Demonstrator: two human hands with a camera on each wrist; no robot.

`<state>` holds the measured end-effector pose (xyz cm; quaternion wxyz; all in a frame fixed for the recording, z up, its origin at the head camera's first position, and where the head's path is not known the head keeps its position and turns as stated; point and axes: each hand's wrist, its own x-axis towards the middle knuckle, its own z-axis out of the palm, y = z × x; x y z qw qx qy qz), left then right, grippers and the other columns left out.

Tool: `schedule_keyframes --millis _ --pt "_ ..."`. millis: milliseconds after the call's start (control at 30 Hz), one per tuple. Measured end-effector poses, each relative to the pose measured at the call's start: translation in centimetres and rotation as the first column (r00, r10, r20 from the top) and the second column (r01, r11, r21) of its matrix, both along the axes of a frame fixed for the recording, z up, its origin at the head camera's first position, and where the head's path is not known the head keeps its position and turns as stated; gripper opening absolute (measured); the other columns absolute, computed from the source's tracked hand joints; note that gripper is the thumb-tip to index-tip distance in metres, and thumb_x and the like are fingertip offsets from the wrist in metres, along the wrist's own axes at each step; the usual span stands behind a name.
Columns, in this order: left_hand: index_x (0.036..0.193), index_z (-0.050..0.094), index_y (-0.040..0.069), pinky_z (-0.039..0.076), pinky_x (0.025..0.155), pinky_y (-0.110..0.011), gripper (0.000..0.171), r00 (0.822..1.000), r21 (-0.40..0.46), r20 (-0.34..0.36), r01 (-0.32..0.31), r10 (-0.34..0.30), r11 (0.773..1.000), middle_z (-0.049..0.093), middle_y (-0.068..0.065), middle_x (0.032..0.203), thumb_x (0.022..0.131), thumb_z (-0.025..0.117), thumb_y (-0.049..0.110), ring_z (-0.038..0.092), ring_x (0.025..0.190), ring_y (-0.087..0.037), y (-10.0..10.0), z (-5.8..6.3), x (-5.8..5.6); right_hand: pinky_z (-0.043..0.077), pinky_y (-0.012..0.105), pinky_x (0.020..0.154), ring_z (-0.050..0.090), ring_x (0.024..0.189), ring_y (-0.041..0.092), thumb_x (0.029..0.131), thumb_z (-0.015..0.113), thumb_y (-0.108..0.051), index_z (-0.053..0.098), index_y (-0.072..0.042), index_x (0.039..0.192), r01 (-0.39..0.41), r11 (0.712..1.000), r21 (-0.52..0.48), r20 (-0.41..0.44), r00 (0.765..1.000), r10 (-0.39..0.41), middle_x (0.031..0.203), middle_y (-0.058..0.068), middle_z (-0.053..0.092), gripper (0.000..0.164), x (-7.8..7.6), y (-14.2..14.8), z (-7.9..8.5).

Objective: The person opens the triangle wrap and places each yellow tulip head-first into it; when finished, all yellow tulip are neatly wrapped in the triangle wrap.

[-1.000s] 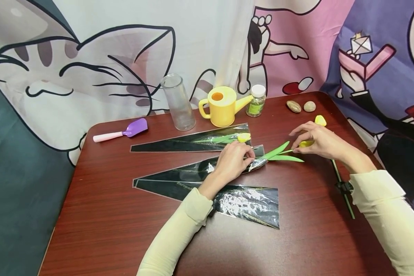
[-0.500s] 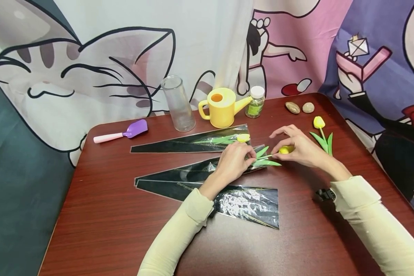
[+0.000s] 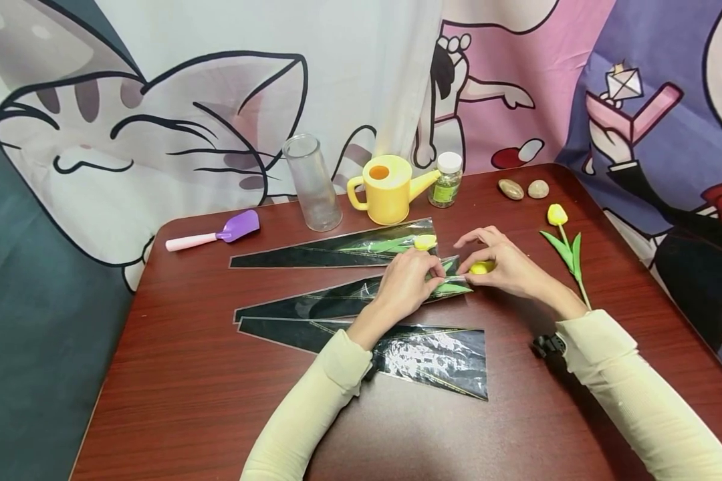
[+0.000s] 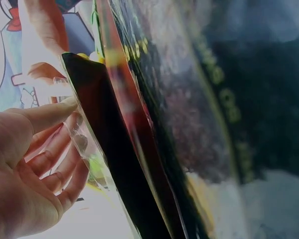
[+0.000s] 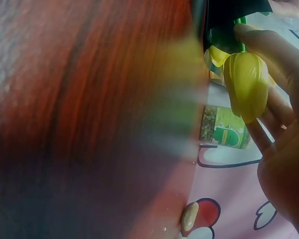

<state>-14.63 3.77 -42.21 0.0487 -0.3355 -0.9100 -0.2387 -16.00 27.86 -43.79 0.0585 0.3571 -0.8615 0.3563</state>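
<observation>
My right hand pinches the stem of an artificial yellow tulip just below its bloom. The bloom hangs beside my palm in the right wrist view. The tulip's green leaves lie inside the mouth of a black-and-clear flower sleeve flat on the table. My left hand pinches that sleeve near its wide end; in the left wrist view my left thumb is at the plastic edge. The stem's lower end is hidden by the sleeve and left hand.
Another sleeve with a yellow tulip lies behind; a third sleeve is in front. A loose tulip lies right. Along the back stand a glass vase, watering can, jar, stones and purple shovel.
My right hand has moved left with the tulip, sliding its leaves into the sleeve's mouth. The loose tulip at right is now uncovered. My left hand has stayed in place on the sleeve.
</observation>
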Motion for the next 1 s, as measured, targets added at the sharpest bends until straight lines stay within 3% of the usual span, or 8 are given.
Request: schedule_keyframes --millis 633,1000 --pt "0.085 0.073 0.025 0.042 0.085 -0.025 0.005 1.000 -0.041 0.003 -0.001 0.001 0.999 0.062 0.016 0.086 0.085 0.078 0.027 0.053 0.087 -0.006 0.2 -0.3 -0.1 0.032 0.036 0.090 0.043 0.111 0.027 0.074 0.079 0.003 0.079 -0.022 0.084 0.007 1.000 -0.025 0.063 0.998 -0.005 0.122 0.005 0.057 0.027 0.0 -0.1 -1.1" --pt "0.083 0.071 0.026 0.042 0.085 -0.025 0.007 1.000 -0.026 -0.008 -0.012 0.012 1.000 0.061 0.016 0.083 0.085 0.078 0.025 0.053 0.085 -0.005 0.1 -0.5 -0.1 0.033 0.042 0.092 0.043 0.112 0.026 0.075 0.079 0.003 0.080 -0.019 0.084 -0.005 1.000 -0.019 0.081 0.997 0.006 0.123 0.006 0.057 0.025 -0.3 -0.3 -1.2"
